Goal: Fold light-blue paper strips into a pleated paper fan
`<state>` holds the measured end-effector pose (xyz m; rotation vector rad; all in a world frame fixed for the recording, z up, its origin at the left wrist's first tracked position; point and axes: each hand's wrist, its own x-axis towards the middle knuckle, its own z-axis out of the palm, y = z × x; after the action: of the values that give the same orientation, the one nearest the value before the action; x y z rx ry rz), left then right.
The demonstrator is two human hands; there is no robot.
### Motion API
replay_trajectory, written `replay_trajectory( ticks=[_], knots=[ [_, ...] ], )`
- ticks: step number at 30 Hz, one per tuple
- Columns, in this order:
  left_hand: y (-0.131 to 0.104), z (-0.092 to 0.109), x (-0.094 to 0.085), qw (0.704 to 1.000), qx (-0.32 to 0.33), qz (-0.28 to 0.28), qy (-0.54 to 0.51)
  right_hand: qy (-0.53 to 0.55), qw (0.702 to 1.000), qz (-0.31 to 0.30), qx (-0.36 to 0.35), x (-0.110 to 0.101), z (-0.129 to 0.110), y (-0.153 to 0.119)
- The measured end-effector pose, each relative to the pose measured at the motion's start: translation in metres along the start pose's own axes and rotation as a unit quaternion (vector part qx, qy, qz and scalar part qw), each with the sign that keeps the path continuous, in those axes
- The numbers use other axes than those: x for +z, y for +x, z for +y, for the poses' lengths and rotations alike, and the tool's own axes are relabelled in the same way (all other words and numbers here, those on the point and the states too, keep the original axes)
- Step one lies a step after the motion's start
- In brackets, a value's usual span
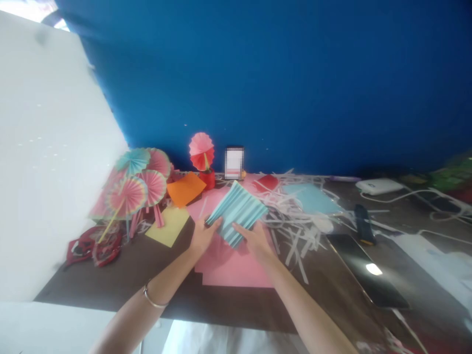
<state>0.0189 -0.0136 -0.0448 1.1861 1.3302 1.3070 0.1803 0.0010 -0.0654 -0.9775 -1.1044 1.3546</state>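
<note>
A light blue sheet of paper (238, 212) with pleated folds is held up between both hands, over pink sheets (236, 270) on the dark table. My left hand (204, 233) grips its left corner, thumb on top. On the right side, my right hand (255, 238) holds the lower right edge, its thumb and a finger pressed on the pleats. The folds run diagonally and are partly spread.
Paper fans (127, 194) and red scissors (105, 246) lie at left. Orange (186, 189) and yellow (169, 226) sheets are beside the pink. White paper strips (295, 236), a blue sheet (311, 198), and a phone (365, 270) are at right.
</note>
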Motion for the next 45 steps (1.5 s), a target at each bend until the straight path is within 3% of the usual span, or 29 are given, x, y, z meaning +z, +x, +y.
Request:
replay_trajectory(
  ticks=[6, 22, 29, 37, 45],
  knots=[
    [0.0, 0.002, -0.001, 0.999, 0.011, 0.002, 0.03, 0.007, 1.0, 0.011, 0.02, -0.001, 0.002, 0.002],
    [0.004, 0.003, -0.002, 1.0, 0.002, 0.018, -0.006, -0.027, 0.999, 0.024, 0.024, 0.0, -0.006, -0.001],
    [0.008, -0.009, 0.002, 0.995, -0.03, 0.013, -0.096, -0.026, 0.999, 0.013, 0.039, 0.001, -0.012, -0.004],
    [0.008, -0.013, 0.002, 0.994, -0.025, -0.014, -0.104, -0.041, 0.998, -0.034, 0.025, 0.0, -0.012, -0.004],
    [0.011, -0.018, 0.007, 0.979, -0.074, -0.003, -0.191, -0.032, 0.999, -0.021, 0.025, 0.003, -0.011, -0.003]
  ],
)
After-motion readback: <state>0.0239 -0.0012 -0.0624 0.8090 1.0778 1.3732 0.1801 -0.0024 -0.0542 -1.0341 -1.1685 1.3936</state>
